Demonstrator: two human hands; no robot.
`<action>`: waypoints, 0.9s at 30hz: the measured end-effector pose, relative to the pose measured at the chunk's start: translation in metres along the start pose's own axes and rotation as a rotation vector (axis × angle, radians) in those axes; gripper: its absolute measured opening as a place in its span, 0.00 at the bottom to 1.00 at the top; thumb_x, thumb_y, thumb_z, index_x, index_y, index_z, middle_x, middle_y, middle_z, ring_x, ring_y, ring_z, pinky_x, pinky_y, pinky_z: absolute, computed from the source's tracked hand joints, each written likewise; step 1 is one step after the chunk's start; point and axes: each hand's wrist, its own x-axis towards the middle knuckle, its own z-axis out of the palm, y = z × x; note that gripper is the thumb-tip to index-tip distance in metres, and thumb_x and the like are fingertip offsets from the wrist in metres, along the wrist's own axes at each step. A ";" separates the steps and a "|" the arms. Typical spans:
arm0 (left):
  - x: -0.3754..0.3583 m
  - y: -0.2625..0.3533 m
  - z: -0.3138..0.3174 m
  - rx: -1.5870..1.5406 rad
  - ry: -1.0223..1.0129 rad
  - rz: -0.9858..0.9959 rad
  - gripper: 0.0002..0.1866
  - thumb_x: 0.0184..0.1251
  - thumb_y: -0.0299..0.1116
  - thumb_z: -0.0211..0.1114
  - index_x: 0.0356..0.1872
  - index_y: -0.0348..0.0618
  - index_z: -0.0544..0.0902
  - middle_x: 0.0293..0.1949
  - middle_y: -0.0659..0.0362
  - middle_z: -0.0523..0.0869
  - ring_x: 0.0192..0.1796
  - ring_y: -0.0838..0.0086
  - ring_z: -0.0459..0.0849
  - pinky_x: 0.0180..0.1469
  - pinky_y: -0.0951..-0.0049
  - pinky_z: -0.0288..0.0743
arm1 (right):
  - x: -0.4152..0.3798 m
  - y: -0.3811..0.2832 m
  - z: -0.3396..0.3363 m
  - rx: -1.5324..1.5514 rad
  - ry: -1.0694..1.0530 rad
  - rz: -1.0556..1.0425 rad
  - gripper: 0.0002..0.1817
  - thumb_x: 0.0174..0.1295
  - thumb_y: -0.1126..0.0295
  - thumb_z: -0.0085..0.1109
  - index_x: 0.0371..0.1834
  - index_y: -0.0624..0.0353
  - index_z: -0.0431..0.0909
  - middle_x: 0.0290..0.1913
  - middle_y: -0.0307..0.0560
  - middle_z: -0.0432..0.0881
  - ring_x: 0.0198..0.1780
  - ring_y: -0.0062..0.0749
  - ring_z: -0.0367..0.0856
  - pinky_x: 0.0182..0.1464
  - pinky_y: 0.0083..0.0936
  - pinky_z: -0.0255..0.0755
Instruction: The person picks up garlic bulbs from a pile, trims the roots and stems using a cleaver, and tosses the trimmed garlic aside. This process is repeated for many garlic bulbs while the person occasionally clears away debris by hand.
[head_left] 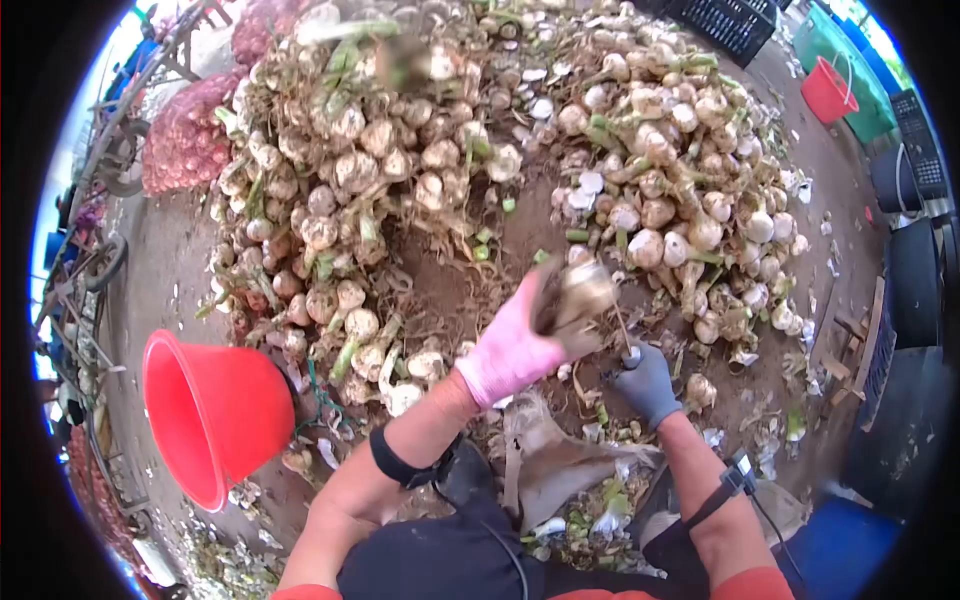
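Fingers (528,318) apparently around garlic bulb (580,290)

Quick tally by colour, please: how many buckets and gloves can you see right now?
Red plastic buckets: 2, one tipped on its side, one upright far off
Pink knit glove, left hand: 1
Grey glove, right hand: 1
Total: 4

- We see bare dirt ground (450,290) carrying heaped garlic bulbs (400,170).
- A red bucket (215,410) lies tipped on it.
- Peelings (590,500) are scattered near us.
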 end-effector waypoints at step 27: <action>-0.038 -0.010 -0.023 0.332 0.111 0.123 0.38 0.53 0.24 0.73 0.66 0.39 0.65 0.45 0.61 0.81 0.47 0.79 0.80 0.52 0.76 0.76 | -0.028 -0.137 -0.029 -0.094 -0.173 -0.417 0.17 0.46 0.70 0.69 0.42 0.53 0.81 0.29 0.54 0.81 0.34 0.55 0.82 0.34 0.39 0.75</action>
